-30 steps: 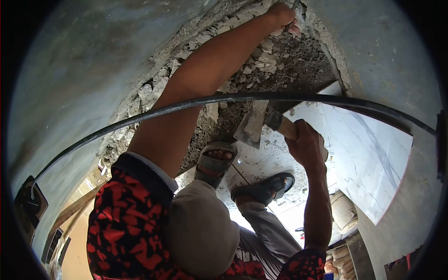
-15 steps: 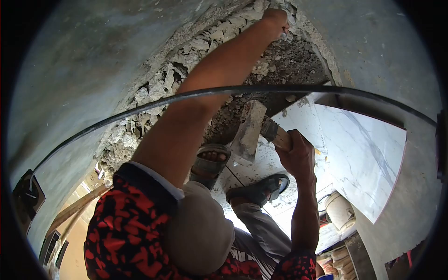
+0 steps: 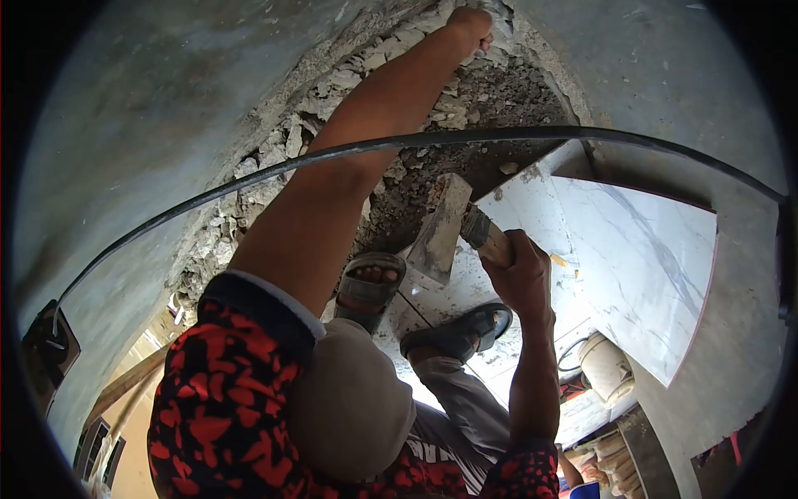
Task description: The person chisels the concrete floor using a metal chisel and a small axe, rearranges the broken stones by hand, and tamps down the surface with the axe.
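My left hand (image 3: 472, 28) reaches far forward to the broken wall edge, fingers curled in a fist. What it grips, if anything, is hidden. My right hand (image 3: 524, 270) is wrapped round the wooden handle of a hammer (image 3: 440, 233), above the tiled floor. Dark wrapping covers the handle near its blocky, dust-covered head. Beyond the head lies grey rubble (image 3: 507, 96), close to my left hand. Broken plaster chunks (image 3: 287, 137) run along the wall beside my left arm.
A black cable (image 3: 349, 150) crosses the view in front of my left arm. My sandalled feet (image 3: 371, 283) stand below the hammer. A marbled tile panel (image 3: 640, 249) is on the right, near a whitish bucket (image 3: 605, 368). Part of another person's arm (image 3: 569, 467) shows at bottom right.
The view has shifted slightly, so most things appear a little further left and up. My right hand still grips the hammer, and my left hand stays at the wall edge.
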A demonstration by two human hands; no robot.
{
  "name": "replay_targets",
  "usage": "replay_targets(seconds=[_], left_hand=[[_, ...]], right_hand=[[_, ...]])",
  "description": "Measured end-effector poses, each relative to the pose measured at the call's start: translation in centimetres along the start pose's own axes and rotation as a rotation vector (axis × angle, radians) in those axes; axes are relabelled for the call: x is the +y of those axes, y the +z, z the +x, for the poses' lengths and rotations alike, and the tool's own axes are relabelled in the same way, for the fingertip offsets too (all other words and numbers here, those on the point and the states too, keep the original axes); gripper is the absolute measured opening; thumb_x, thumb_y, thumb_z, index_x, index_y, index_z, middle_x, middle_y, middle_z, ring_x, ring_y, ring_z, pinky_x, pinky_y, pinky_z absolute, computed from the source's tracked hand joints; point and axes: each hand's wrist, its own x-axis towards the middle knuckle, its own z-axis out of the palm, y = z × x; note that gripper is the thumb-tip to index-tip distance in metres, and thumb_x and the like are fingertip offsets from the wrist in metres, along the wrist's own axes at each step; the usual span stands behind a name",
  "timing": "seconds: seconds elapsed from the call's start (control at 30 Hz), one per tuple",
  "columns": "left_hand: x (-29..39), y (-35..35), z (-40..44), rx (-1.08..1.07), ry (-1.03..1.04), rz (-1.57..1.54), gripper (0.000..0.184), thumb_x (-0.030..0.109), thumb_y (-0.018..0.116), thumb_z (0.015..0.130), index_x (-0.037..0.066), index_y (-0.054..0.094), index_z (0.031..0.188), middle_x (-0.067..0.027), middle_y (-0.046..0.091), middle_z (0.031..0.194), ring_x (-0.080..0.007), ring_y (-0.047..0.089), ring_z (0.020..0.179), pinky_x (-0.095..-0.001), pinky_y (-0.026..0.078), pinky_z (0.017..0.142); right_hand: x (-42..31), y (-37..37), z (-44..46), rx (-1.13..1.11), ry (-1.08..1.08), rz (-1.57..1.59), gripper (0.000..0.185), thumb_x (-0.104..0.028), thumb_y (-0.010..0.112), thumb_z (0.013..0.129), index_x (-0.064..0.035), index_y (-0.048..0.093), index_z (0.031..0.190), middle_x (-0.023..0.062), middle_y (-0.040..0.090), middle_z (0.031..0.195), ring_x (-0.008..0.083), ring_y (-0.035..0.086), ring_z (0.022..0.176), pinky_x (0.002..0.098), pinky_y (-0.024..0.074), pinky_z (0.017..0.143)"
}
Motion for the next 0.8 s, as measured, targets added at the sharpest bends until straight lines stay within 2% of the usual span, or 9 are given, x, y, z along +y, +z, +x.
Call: replay_targets(seconds=[0.07,0.13,0.2,0.23,0.3,0.33,0.4,0.67,0.8], left_hand=[[-1.5,-0.9,-0.8,0.006,-0.011,-0.030,0.029,0.011,0.045,0.095,-0.003,0.057,0.073,-0.0108,0.055,0.063,-0.0182,0.052,0.048,-0.0336,0.042,0.044],[-2.0,-2.4,-2.3,-0.171,-0.059,-0.382,0.029,0.012,0.046,0.096,-0.001,0.059,0.073,-0.0080,0.054,0.060,-0.0177,0.052,0.046,-0.0330,0.043,0.043],[-0.9,-3.3,-7.2,-0.244,-0.099,-0.297,0.026,0.020,0.051,0.097,0.002,0.060,0.080,-0.0046,0.054,0.064,-0.0097,0.048,0.048,-0.0259,0.045,0.043],[-0.9,-3.1,-8.3,-0.240,-0.095,-0.304,0.026,0.020,0.051,0.097,0.002,0.060,0.080,-0.0046,0.054,0.064,-0.0097,0.048,0.048,-0.0259,0.045,0.043],[-0.8,-2.4,-9.7,-0.404,-0.110,-0.129,0.022,0.018,0.055,0.094,0.002,0.060,0.080,-0.0034,0.055,0.065,-0.0101,0.049,0.048,-0.0259,0.042,0.042],[-0.8,-2.1,-9.9,-0.397,-0.105,-0.138,0.022,0.018,0.055,0.094,0.002,0.060,0.080,-0.0034,0.055,0.065,-0.0101,0.049,0.048,-0.0259,0.042,0.042],[-0.5,-0.9,-9.7,-0.530,-0.051,-0.216,0.020,0.016,0.056,0.092,0.001,0.061,0.082,-0.0038,0.055,0.065,-0.0112,0.050,0.048,-0.0263,0.042,0.042],[-1.1,-0.3,-9.0,-0.498,-0.098,-0.300,0.020,0.012,0.055,0.092,-0.001,0.060,0.078,-0.0063,0.055,0.062,-0.0140,0.050,0.045,-0.0298,0.040,0.042],[-1.3,0.0,-8.3,-0.506,-0.057,-0.293,0.017,0.012,0.056,0.091,-0.002,0.061,0.082,-0.0067,0.056,0.064,-0.0147,0.051,0.045,-0.0300,0.040,0.042]], right_hand=[[0.1,-0.5,-0.3,0.020,0.000,-0.003,0.029,-0.012,0.075,0.072,-0.0044,0.056,0.093,0.0173,0.065,0.079,0.0384,0.065,0.071,0.0434,0.0511,0.060],[0.3,-0.7,-0.6,0.072,0.038,0.071,0.028,-0.011,0.073,0.073,-0.0039,0.056,0.094,0.0179,0.065,0.079,0.0389,0.065,0.072,0.0426,0.0510,0.060],[0.9,-0.4,-0.8,0.061,0.059,0.080,0.027,-0.010,0.073,0.075,-0.0034,0.056,0.094,0.0186,0.064,0.079,0.0392,0.065,0.072,0.0425,0.0505,0.059],[1.2,-0.2,-0.9,0.040,0.085,0.088,0.025,-0.010,0.072,0.076,-0.0029,0.056,0.095,0.0193,0.064,0.079,0.0396,0.064,0.072,0.0424,0.0499,0.059],[1.2,0.3,-0.8,0.017,0.091,0.078,0.024,-0.010,0.071,0.078,-0.0024,0.055,0.095,0.0199,0.063,0.078,0.0400,0.064,0.071,0.0427,0.0492,0.058],[1.2,0.4,-0.6,0.004,0.102,0.074,0.023,-0.011,0.070,0.079,-0.0019,0.055,0.095,0.0204,0.063,0.078,0.0403,0.064,0.070,0.0430,0.0485,0.058],[1.2,0.2,-0.5,0.001,0.059,0.050,0.023,-0.012,0.069,0.081,-0.0028,0.054,0.096,0.0203,0.062,0.076,0.0410,0.063,0.068,0.0441,0.0479,0.056],[1.6,-0.2,-0.7,0.022,-0.032,-0.066,0.024,-0.013,0.068,0.080,-0.0044,0.055,0.097,0.0198,0.064,0.079,0.0416,0.063,0.069,0.0470,0.0491,0.057],[1.3,-0.5,-0.9,0.011,-0.024,-0.105,0.023,-0.014,0.068,0.080,-0.0056,0.055,0.096,0.0187,0.064,0.081,0.0417,0.063,0.070,0.0479,0.0490,0.057]])
